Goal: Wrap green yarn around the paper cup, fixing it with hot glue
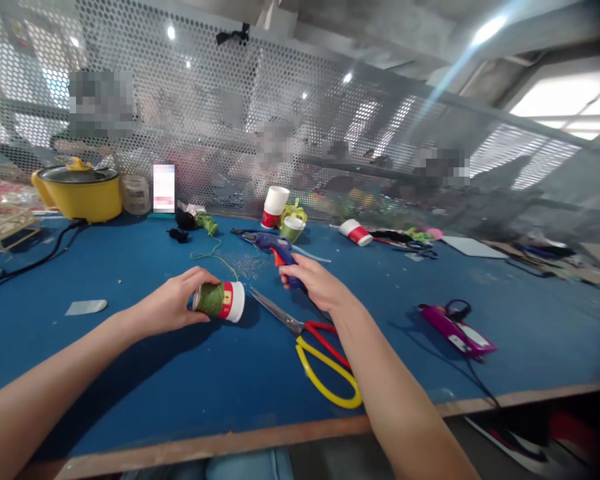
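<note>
My left hand [193, 300] grips a paper cup [234, 302] lying sideways, its white rim facing right. Green yarn is wound round the part nearest my fingers, and a red printed band shows beyond it. A strand of that yarn [215, 257] runs up to a loose green bundle [206, 222] at the back. In my right hand [313, 280] is a blue glue gun [267, 241], its nozzle pointing left and its orange trigger by my fingers. Large scissors [325, 357] with red and yellow handles lie partly under my right forearm, blades toward the cup.
A yellow electric pot [93, 197] stands back left beside a glass jar [136, 195] and a lit phone [163, 189]. More paper cups [276, 200] stand at the back; one [356, 232] lies tipped. A purple corded device [457, 331] rests on the right. Perforated metal panels line the back.
</note>
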### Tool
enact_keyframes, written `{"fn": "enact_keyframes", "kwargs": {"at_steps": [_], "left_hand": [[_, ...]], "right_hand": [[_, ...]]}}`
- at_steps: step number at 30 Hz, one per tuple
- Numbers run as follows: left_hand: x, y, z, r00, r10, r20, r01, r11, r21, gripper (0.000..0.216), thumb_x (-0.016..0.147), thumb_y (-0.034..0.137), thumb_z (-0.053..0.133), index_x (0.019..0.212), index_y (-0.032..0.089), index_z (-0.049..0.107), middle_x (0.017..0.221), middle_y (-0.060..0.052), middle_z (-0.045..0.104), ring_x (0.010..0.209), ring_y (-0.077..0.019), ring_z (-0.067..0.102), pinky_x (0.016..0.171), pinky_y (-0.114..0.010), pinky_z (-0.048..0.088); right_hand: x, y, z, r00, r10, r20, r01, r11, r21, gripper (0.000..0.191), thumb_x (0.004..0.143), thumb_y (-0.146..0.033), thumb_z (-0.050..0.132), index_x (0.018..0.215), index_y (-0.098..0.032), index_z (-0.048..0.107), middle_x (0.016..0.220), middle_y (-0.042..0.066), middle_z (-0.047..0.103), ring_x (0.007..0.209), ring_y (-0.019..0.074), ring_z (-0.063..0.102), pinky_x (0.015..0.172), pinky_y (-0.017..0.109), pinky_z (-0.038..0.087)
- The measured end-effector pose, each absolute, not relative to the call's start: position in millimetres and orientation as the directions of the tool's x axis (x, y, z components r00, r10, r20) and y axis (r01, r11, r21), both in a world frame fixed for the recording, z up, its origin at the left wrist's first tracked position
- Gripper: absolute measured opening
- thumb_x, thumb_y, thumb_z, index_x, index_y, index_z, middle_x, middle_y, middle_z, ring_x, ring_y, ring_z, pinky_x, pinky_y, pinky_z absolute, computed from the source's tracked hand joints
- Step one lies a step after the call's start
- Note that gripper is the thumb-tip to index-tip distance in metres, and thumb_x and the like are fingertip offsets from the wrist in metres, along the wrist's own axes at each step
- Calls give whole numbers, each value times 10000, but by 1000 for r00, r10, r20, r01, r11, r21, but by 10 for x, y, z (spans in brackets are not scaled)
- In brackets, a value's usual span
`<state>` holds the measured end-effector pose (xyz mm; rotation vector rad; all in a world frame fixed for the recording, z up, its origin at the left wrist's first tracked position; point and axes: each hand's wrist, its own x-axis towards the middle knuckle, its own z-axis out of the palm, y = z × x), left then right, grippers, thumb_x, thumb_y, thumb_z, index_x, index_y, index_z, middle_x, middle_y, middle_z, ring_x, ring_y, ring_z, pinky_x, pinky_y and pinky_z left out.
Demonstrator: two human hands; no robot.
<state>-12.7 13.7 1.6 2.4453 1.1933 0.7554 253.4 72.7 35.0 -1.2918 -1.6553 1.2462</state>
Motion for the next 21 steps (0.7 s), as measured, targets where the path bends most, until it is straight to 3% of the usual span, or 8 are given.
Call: {"fn": "enact_keyframes", "kwargs": {"at_steps": [4,9,13,21], "left_hand": [[-145,141,27,500,808,312,652,-588,479,441,671,219,671,1064,212,471,1091,-63,525,956,-228,559,796,-336,457],[-151,150,44,480,825,299,664,-564,491,439,662,259,680,1053,204,488,1051,-60,545,932,-225,564,787,-338,460],[-164,167,60,444,856,263,674,-513,532,457,651,321,685,1048,189,502,1025,-63,564,904,-224,565,762,-341,465],[-187,180,53,452,854,256,647,-512,564,472,684,379,656,1072,162,496,1042,-85,566,912,-222,554,764,-342,467]], "right_hand": [[2486,637,410,-299,950,-86,176,-34,-984,234,683,-355,622,737,-149,525,634,-18,541,568,83,521,520,212,429],[2438,506,461,-421,902,-93,188,-13,-982,209,668,-298,635,761,-117,587,634,17,601,511,86,536,478,212,419],[2417,373,503,-483,874,-47,264,94,-960,199,737,-280,560,825,-109,611,449,-39,506,388,57,432,407,187,353],[2304,192,519,-391,919,-51,550,189,-814,248,716,-369,574,627,-139,553,407,-33,473,353,69,420,382,203,374]]}}
